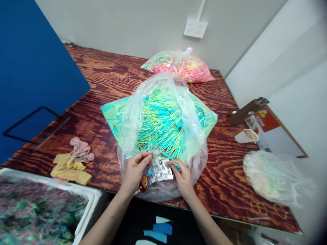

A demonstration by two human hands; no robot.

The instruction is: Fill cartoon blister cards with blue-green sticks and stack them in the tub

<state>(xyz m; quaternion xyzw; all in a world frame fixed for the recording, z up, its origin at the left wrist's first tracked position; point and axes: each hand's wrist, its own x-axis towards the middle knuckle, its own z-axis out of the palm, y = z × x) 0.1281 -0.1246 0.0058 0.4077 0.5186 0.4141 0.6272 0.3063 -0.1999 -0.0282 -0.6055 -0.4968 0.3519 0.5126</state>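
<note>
A large clear plastic bag (194,136) lies wide open in front of me, full of thin green and blue sticks (163,119). At its near edge is a small printed packet (160,170), silvery white with dark oval marks and a colourful cartoon figure at its left. My left hand (136,168) pinches the packet's upper left edge between thumb and fingers. Closed around a small bunch of green and blue sticks (176,166), my right hand (183,178) is at the packet's right edge. Whether its fingers also grip the packet is hidden.
A tied bag of pink and multicoloured sticks (181,66) stands at the back. Gloves (73,163) lie left, above a white foam box (87,217). On the right are a brown cylinder (247,110), a paper cup (246,136), another plastic bag (270,175) and rubber bands (259,207).
</note>
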